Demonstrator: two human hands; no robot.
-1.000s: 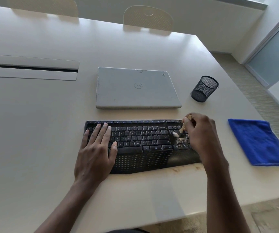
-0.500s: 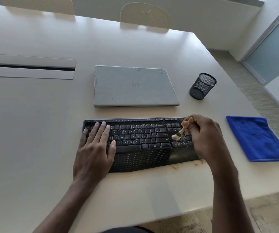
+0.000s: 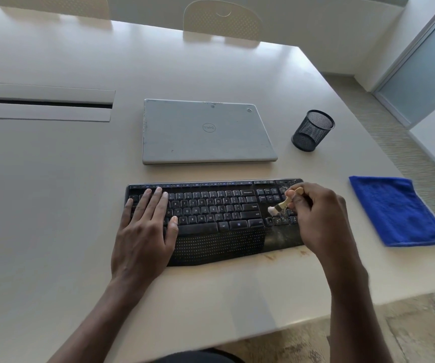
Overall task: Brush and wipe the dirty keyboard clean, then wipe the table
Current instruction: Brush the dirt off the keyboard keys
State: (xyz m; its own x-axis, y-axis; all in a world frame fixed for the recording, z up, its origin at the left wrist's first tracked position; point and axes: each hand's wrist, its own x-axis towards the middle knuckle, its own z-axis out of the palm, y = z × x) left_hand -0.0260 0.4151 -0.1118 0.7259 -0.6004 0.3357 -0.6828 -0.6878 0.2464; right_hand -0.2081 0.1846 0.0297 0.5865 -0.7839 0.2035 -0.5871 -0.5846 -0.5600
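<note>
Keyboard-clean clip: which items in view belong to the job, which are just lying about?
Job: keyboard; brush working its right end; blue cloth lying to its right; table.
Lying about: closed laptop; mesh pen cup; two chairs beyond the table.

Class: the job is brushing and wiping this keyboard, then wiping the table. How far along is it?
Early. Nothing looks finished: grit covers the right end of the keyboard. In hand: the right hand holds a small brush on those keys, and the left hand lies flat on the left keys. Left: wiping. The blue cloth lies untouched, and brown smears mark the table.
</note>
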